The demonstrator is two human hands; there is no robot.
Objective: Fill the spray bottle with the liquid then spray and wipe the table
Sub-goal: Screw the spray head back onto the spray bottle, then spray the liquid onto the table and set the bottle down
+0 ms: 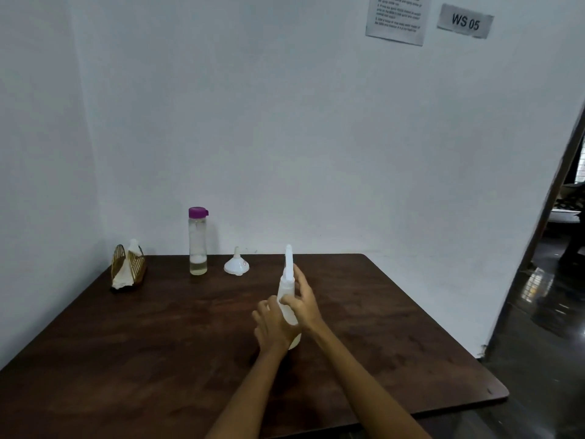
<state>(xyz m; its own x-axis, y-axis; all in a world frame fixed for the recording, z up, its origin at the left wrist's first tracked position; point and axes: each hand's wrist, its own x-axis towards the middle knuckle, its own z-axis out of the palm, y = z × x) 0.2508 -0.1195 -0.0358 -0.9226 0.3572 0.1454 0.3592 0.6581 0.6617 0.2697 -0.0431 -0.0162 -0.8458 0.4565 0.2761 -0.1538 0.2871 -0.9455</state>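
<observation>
A white translucent spray bottle stands near the middle of the dark wooden table, its white spray head pointing up. My left hand wraps the lower body of the bottle. My right hand grips the bottle's neck just below the spray head. Most of the bottle's body is hidden behind my hands. At the back of the table stands a clear bottle with a purple cap, with a little pale liquid at its bottom. A white funnel rests upside down to its right.
A wire napkin holder with white tissues sits at the table's back left corner. White walls close the back and left. The table's right edge borders a glossy floor and a doorway. Two paper signs hang on the wall.
</observation>
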